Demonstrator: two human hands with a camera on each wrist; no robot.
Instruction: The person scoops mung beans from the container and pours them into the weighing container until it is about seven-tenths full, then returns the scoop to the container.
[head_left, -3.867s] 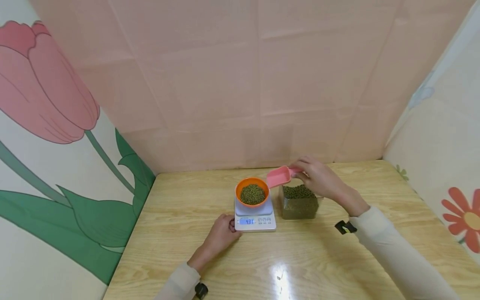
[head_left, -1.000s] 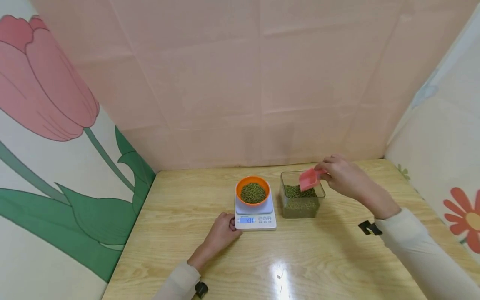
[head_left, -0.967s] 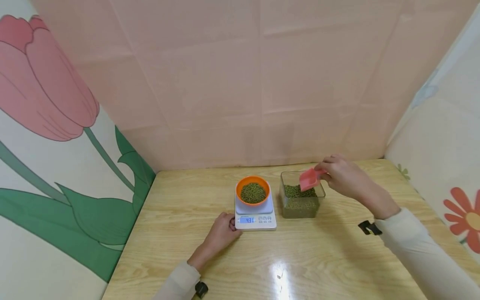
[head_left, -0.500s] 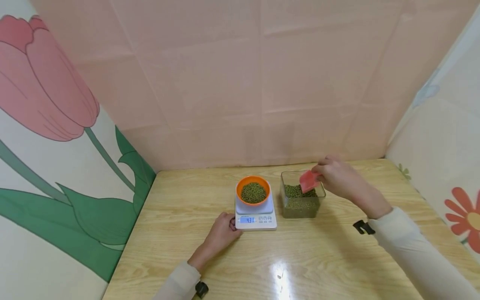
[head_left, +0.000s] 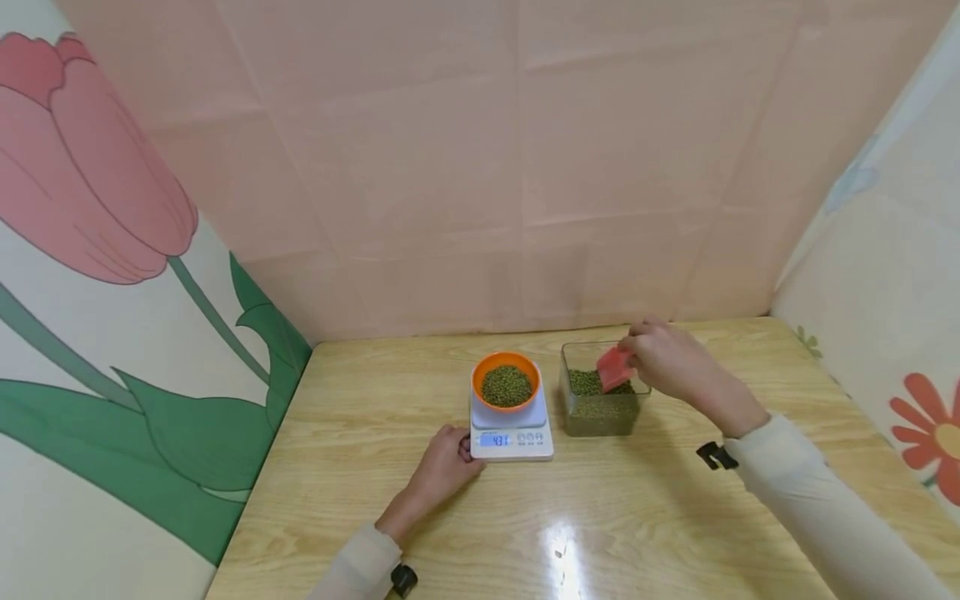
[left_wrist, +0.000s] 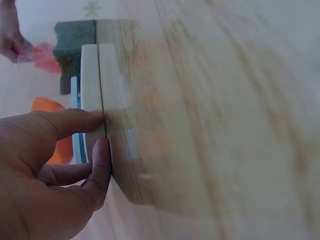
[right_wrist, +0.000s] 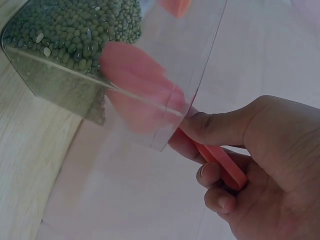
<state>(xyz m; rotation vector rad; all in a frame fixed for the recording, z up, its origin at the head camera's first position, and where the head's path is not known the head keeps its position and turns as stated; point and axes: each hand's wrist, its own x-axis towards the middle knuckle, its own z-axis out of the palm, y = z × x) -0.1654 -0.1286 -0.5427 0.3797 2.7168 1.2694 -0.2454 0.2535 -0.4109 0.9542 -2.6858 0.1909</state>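
Note:
In the head view my right hand grips a pink scoop by its handle. The scoop's bowl is inside a clear box, its edge at the green mung beans. In the right wrist view the scoop shows through the box wall. My left hand holds the lower left corner of a white kitchen scale, thumb and fingers at its edge in the left wrist view. On the scale stands an orange bowl with mung beans in it. The display appears to read 431.
The scale and box stand near each other on a wood-grain table. Behind it hangs a pink backdrop. Printed side panels flank the table. Each sleeve carries a small black clip.
My right hand has carried the scoop from beside the orange bowl to the box. Over the last second, the scoop has tipped and lowered toward the beans. The left hand stays put.

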